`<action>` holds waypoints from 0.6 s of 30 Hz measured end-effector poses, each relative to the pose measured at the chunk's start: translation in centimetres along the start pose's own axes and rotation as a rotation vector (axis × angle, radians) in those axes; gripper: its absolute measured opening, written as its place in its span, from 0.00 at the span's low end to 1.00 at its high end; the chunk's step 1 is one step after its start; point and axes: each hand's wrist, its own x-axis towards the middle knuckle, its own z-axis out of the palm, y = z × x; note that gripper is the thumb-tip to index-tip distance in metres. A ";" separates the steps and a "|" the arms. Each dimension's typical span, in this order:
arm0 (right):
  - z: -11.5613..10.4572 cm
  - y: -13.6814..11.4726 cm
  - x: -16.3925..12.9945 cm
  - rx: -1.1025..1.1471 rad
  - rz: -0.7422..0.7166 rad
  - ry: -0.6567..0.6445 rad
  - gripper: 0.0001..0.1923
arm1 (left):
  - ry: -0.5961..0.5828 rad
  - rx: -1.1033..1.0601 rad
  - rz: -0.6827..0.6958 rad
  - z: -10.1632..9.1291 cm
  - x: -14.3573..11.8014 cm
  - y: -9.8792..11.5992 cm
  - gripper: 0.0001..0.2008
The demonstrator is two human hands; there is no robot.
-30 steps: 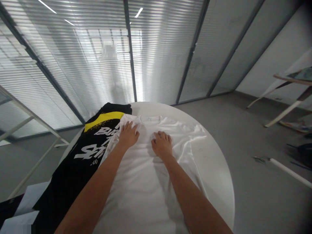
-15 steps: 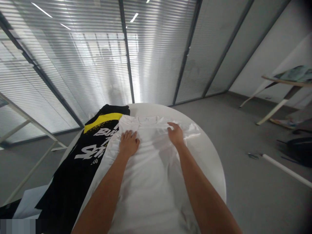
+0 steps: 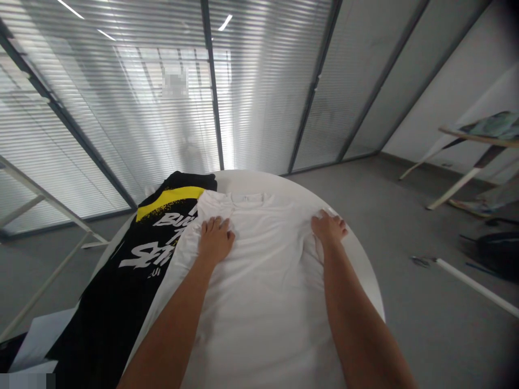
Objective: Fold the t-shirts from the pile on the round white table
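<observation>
Currently, two hands are working over one white T-shirt point(image 3: 263, 292), which is lying spread beneath and between them on one round white worktop point(image 3: 259, 178). The left hand point(image 3: 217, 239) is resting palm down on the upper chest of the cloth, its fingers loosely extended and slightly apart, visibly gripping nothing. The right hand point(image 3: 329, 227) is bending its fingers over the sleeve side of the shirt, close to the worktop's edge; whether it is pinching any cloth I cannot make out. Just beyond and between the hands, the collar point(image 3: 247, 200) is showing a faint mark inside, too small to be read. To the left of the left hand, one black garment point(image 3: 109, 302) is lying with the white shirt overlapping its edge. It is carrying one yellow band point(image 3: 168, 198) and white lettering point(image 3: 130, 263): one line is starting with BU, a larger one below is seemingly starting with SE, small letters beneath are looking like UI, and the white cloth is hiding the rest. Farther left and nearer the body, two pale sheets point(image 3: 48, 335) are showing. Well to the right of the right hand, one white bar point(image 3: 474, 282) is showing over the grey floor point(image 3: 425, 319)
</observation>
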 end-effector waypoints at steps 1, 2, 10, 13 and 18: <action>-0.1 0.0 0.0 -0.004 0.000 -0.007 0.28 | -0.004 -0.001 0.000 0.0 0.0 0.0 0.25; -0.1 -0.1 0.0 -0.009 -0.005 -0.014 0.27 | -0.005 -0.003 0.002 0.0 0.0 0.0 0.25; 0.0 -0.1 0.4 -0.014 -0.050 -0.002 0.27 | 0.002 -0.008 0.008 0.2 0.1 -0.2 0.25; 0.0 -0.4 0.7 0.039 -0.046 0.028 0.24 | 0.016 -0.006 0.014 0.3 0.1 -0.2 0.25; -0.3 -0.6 1.5 0.360 -0.046 0.113 0.20 | 0.013 -0.012 0.010 0.3 0.1 -0.3 0.25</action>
